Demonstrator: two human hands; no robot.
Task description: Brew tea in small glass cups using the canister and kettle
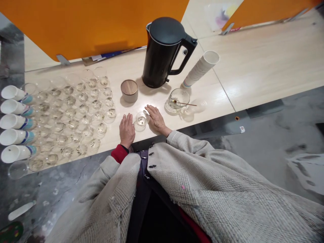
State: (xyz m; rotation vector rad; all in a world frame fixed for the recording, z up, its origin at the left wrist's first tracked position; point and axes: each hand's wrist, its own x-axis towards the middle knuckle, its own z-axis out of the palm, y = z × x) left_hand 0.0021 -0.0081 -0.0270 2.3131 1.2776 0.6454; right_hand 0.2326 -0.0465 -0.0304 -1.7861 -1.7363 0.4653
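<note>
A small clear cup (141, 120) with dark bits at its bottom stands on the table between my hands. My left hand (127, 130) lies flat just left of it, fingers stretched out, with nothing in it. On the cup's right side, my right hand (156, 118) rests with fingers extended, close to the rim; whether it touches the cup I cannot tell. Behind my hands sits a round grey container (129, 96) with a wooden lid. To the right is a ribbed glass bowl (173, 106) with a thin brown-handled spoon (187, 104) across its rim.
Rows of clear cups (72, 125) holding dark bits fill the table's left, edged by several white paper cups (12, 122). A black electric kettle (158, 57) stands at the back beside a leaning paper cup stack (199, 69). Orange partitions (101, 23) rise behind.
</note>
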